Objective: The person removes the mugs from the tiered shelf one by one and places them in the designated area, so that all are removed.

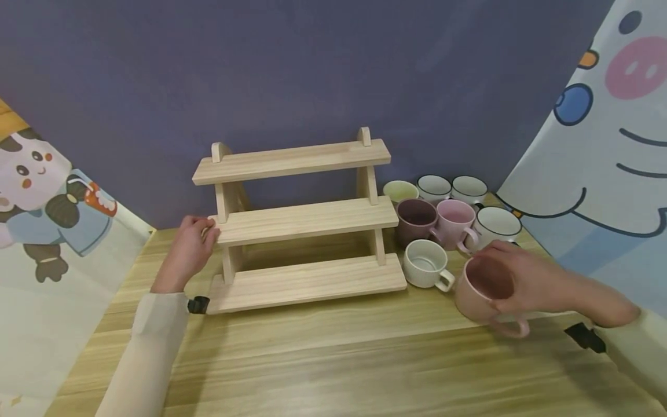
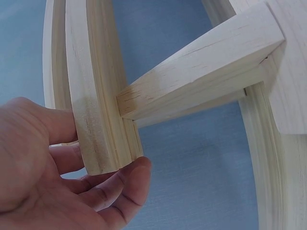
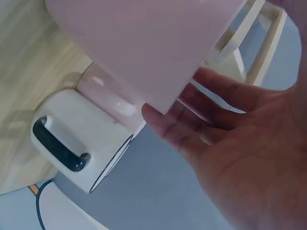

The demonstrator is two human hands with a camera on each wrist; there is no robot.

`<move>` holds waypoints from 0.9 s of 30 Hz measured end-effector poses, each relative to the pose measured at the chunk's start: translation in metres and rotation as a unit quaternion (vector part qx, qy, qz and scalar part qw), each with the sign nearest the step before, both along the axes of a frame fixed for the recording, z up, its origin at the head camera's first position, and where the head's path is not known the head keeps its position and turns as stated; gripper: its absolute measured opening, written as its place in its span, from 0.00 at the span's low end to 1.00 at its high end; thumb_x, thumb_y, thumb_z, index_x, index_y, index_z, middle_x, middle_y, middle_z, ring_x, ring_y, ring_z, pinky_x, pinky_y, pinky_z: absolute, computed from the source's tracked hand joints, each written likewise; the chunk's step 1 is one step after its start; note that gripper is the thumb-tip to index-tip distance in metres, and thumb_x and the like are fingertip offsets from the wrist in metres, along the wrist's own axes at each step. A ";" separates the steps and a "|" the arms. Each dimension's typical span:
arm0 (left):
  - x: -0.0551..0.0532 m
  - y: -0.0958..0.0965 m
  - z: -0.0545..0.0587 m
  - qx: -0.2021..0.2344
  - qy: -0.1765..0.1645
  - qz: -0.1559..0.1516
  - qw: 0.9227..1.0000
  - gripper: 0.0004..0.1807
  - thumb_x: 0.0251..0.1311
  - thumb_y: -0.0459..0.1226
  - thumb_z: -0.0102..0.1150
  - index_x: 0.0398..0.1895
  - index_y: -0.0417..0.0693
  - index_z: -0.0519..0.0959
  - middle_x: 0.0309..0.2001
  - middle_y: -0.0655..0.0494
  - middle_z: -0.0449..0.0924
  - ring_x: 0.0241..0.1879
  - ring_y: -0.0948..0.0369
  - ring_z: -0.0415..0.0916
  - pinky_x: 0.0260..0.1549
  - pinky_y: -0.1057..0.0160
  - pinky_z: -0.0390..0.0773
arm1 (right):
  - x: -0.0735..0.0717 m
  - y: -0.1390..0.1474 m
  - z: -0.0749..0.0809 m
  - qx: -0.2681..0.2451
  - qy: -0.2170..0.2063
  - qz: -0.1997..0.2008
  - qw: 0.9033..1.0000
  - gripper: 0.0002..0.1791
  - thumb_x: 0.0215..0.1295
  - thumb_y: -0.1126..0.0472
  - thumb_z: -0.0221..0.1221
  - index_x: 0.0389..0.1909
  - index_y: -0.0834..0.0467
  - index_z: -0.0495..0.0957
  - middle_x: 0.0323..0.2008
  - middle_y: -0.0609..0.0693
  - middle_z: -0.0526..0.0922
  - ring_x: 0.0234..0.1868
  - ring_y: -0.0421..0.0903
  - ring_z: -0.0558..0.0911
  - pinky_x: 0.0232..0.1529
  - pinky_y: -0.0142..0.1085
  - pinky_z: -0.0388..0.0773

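My left hand [image 1: 189,249] grips the left end of the middle board of a three-tier wooden shelf [image 1: 307,220]. Up close in the left wrist view, the thumb lies on one side of the board [image 2: 98,96] and the fingers curl around its end. On the right, my right hand [image 1: 526,281] holds a pink mug [image 1: 474,301] near its rim, with the mug's handle facing the front right. The right wrist view shows fingers against the wall of this mug [image 3: 148,43]; the thumb is mostly hidden there.
Right of the shelf stand a grey-white mug [image 1: 424,269], a dark purple mug [image 1: 414,226], a lighter pink mug [image 1: 453,223], a yellow-green mug [image 1: 400,190] and several dark-rimmed white mugs [image 1: 497,226]. A dark blue wall [image 1: 292,69] rises behind the wooden table [image 1: 312,359].
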State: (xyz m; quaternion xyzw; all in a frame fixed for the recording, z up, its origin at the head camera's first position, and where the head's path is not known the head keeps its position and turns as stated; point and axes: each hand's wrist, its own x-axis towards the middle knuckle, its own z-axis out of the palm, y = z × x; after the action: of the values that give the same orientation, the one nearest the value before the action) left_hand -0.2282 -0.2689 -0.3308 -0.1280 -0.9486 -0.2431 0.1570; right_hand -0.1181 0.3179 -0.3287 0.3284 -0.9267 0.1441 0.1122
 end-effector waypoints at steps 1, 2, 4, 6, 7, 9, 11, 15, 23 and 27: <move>0.000 0.000 0.000 0.000 0.000 -0.001 1.000 0.20 0.69 0.34 0.48 0.51 0.20 0.71 0.48 0.28 0.64 0.49 0.36 0.66 0.51 0.39 0.66 | -0.003 0.002 0.000 0.001 -0.001 0.001 1.000 0.39 0.26 0.56 0.77 0.48 0.55 0.76 0.44 0.45 0.74 0.38 0.42 0.76 0.31 0.37 0.77; 0.000 0.000 0.000 0.000 -0.001 -0.001 1.000 0.20 0.70 0.34 0.48 0.51 0.20 0.71 0.48 0.28 0.64 0.49 0.36 0.66 0.51 0.39 0.66 | -0.006 0.003 0.000 0.005 0.000 -0.002 1.000 0.40 0.26 0.55 0.77 0.49 0.55 0.76 0.44 0.45 0.75 0.39 0.42 0.76 0.32 0.37 0.77; 0.001 -0.001 0.000 0.000 0.000 0.000 1.000 0.20 0.69 0.34 0.48 0.51 0.20 0.71 0.48 0.28 0.64 0.49 0.36 0.66 0.51 0.39 0.66 | -0.011 0.004 0.001 0.008 -0.008 -0.006 1.000 0.39 0.29 0.55 0.78 0.50 0.56 0.76 0.45 0.46 0.76 0.41 0.44 0.76 0.33 0.39 0.78; 0.001 -0.001 0.001 0.000 -0.001 0.000 1.000 0.20 0.70 0.34 0.48 0.51 0.20 0.71 0.48 0.28 0.64 0.49 0.36 0.65 0.51 0.39 0.66 | -0.016 0.004 0.003 0.013 -0.025 -0.012 1.000 0.38 0.32 0.54 0.77 0.51 0.56 0.75 0.46 0.48 0.76 0.43 0.45 0.76 0.35 0.42 0.78; 0.001 -0.001 0.001 0.000 -0.002 0.000 1.000 0.20 0.70 0.34 0.47 0.51 0.20 0.71 0.48 0.28 0.64 0.49 0.36 0.65 0.51 0.39 0.66 | -0.018 0.004 0.003 0.016 -0.033 -0.017 0.999 0.38 0.34 0.54 0.77 0.52 0.57 0.75 0.47 0.49 0.77 0.45 0.47 0.75 0.37 0.44 0.78; 0.002 -0.001 0.002 -0.001 -0.002 0.002 1.000 0.20 0.70 0.34 0.48 0.51 0.20 0.71 0.48 0.28 0.64 0.49 0.36 0.65 0.51 0.39 0.66 | -0.022 0.003 0.005 0.020 -0.054 -0.029 0.998 0.38 0.38 0.55 0.76 0.54 0.59 0.75 0.50 0.53 0.77 0.48 0.50 0.75 0.40 0.47 0.77; 0.002 -0.001 0.002 -0.002 -0.003 0.003 1.000 0.20 0.70 0.34 0.47 0.51 0.20 0.70 0.48 0.28 0.64 0.49 0.36 0.65 0.51 0.39 0.66 | -0.025 0.002 0.007 0.029 -0.076 -0.045 0.996 0.39 0.41 0.54 0.75 0.57 0.62 0.73 0.53 0.58 0.76 0.51 0.54 0.74 0.43 0.51 0.76; 0.004 -0.002 0.002 -0.001 -0.002 0.006 1.000 0.20 0.69 0.34 0.48 0.51 0.20 0.71 0.48 0.28 0.64 0.49 0.36 0.66 0.51 0.39 0.66 | -0.032 0.000 0.009 0.036 -0.108 -0.057 0.992 0.39 0.47 0.52 0.73 0.59 0.64 0.72 0.57 0.64 0.72 0.56 0.61 0.72 0.48 0.57 0.72; 0.002 -0.005 0.003 0.002 -0.007 0.007 1.000 0.21 0.69 0.35 0.48 0.53 0.20 0.70 0.50 0.27 0.63 0.52 0.36 0.63 0.52 0.39 0.64 | -0.043 -0.005 0.013 0.010 -0.104 -0.030 0.994 0.31 0.54 0.54 0.69 0.58 0.59 0.74 0.54 0.56 0.76 0.54 0.55 0.73 0.50 0.54 0.72; 0.011 0.013 0.018 -0.003 -0.005 0.004 1.000 0.23 0.68 0.37 0.50 0.57 0.24 0.68 0.58 0.29 0.59 0.58 0.36 0.56 0.55 0.39 0.59 | -0.044 -0.032 0.026 0.000 -0.037 -0.042 0.998 0.30 0.59 0.53 0.65 0.58 0.63 0.72 0.55 0.59 0.74 0.56 0.58 0.71 0.52 0.54 0.69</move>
State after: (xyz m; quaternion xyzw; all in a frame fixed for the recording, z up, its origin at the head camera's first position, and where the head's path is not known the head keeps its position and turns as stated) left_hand -0.2174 -0.2563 -0.3124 -0.1232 -0.9508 -0.2399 0.1526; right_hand -0.1616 0.2861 -0.3029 0.2835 -0.9433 0.1511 0.0840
